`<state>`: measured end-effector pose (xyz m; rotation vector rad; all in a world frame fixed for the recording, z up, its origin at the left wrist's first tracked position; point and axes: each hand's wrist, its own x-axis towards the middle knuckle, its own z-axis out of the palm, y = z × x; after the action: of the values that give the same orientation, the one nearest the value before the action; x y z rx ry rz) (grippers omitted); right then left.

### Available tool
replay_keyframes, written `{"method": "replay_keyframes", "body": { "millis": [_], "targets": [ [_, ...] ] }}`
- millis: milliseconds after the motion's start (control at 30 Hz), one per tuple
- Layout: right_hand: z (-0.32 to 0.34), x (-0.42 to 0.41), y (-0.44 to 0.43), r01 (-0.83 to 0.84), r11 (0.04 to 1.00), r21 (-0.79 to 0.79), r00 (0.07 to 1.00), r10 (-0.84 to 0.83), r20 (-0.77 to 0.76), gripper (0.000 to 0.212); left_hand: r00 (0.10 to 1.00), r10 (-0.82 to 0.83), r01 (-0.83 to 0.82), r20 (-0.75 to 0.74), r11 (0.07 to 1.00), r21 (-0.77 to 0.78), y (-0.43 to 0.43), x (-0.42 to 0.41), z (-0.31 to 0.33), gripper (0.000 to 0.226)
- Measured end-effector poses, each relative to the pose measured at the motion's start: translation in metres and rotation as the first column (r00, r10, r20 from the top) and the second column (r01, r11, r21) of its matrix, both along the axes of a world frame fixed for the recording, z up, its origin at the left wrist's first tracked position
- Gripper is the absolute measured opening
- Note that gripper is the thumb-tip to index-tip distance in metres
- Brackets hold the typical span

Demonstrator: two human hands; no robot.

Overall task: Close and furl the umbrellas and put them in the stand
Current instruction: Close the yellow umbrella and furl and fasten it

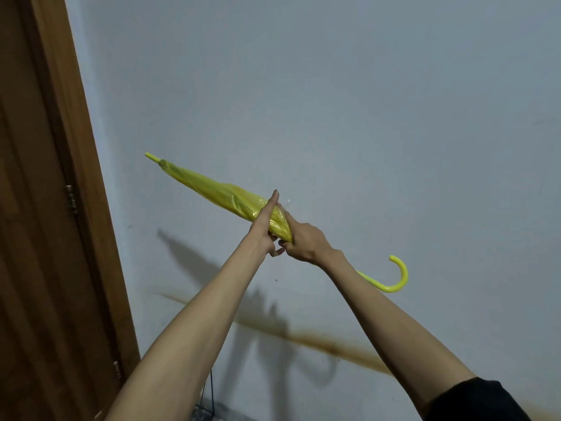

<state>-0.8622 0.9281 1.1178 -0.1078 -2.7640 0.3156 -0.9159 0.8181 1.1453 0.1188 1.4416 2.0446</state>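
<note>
Head view, single frame. Left hand [267, 224]: fingers held straight and pressed together, laid flat along the near side of the yellow umbrella [224, 194], fingertips pointing up past the canopy edge; the thumb curls underneath at the lower end of the folded fabric. Right hand [303, 241]: fingers closed around the same lower end of the canopy, index finger extended up along the fabric, the rest wrapped under it; knuckles face the camera. The two hands touch each other at the thumb side, just below the bundle.

Umbrella: closed, canopy gathered into a loose roll, translucent yellow plastic, folds not yet tight near the hands. It is held in the air, tilted, with the tip [151, 156] up and to the left and the hooked handle [397, 278] down and to the right, beyond the right wrist. Shaft between right hand and hook partly hidden by the right forearm.

Both forearms bare; a dark sleeve [479, 399] shows at the right upper arm.

Behind: pale wall [364, 101] with a brown smear [318, 338] running across it and the shadow of arms and umbrella. Wooden door [39, 238] with a hinge [71, 199] at left. A thin dark wire frame [209, 396] at the bottom edge; too little visible to tell what it is.
</note>
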Motion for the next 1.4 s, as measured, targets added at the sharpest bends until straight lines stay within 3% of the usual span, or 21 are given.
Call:
{"method": "replay_keyframes", "body": {
  "millis": [133,333,500,667,733,867,1033,1167,1267,1400],
  "targets": [
    [0.005,0.004,0.0,0.05,0.981,0.19,0.998,-0.042,-0.05,0.082,1.0,-0.006,0.007,0.031,0.999,-0.037,-0.004,-0.009,0.0,0.051],
    [0.006,0.008,0.002,0.148,0.904,0.402,0.986,-0.105,-0.129,0.075,0.993,-0.119,0.122,0.027,0.977,-0.175,-0.018,-0.016,0.008,0.056],
    [0.009,0.012,0.018,0.156,0.895,0.418,0.985,-0.109,-0.135,0.079,0.956,-0.276,0.231,-0.098,0.917,-0.326,-0.028,-0.027,0.011,0.028],
    [0.011,0.011,0.029,0.148,0.897,0.416,0.988,-0.114,-0.106,0.078,0.941,-0.28,0.19,-0.191,0.903,-0.385,-0.025,-0.028,0.011,0.017],
    [0.01,0.009,0.035,0.154,0.925,0.348,0.988,-0.146,-0.048,0.074,0.926,-0.321,0.218,-0.199,0.884,-0.414,-0.023,-0.024,0.013,0.01],
    [0.023,0.01,0.052,0.161,0.987,0.005,0.973,-0.159,0.167,0.035,0.907,-0.327,0.208,-0.266,0.895,-0.394,-0.016,-0.01,0.019,0.012],
    [0.048,0.015,0.064,0.135,0.903,-0.408,0.98,-0.062,0.188,0.031,0.905,-0.261,0.168,-0.336,0.945,-0.281,0.0,0.0,0.03,0.016],
    [0.053,0.021,0.063,0.126,0.789,-0.601,0.973,0.021,0.231,0.042,0.905,-0.153,0.067,-0.398,0.973,-0.222,0.004,-0.005,0.018,0.009],
    [0.053,0.024,0.06,0.098,0.708,-0.699,0.962,0.111,0.248,0.033,0.914,-0.076,0.046,-0.398,0.995,-0.085,0.002,-0.006,0.002,0.015],
    [0.056,0.022,0.055,0.099,0.706,-0.701,0.951,0.142,0.276,0.022,0.928,-0.046,0.06,-0.369,0.998,0.025,0.0,-0.008,-0.008,0.014]
  ]
}}
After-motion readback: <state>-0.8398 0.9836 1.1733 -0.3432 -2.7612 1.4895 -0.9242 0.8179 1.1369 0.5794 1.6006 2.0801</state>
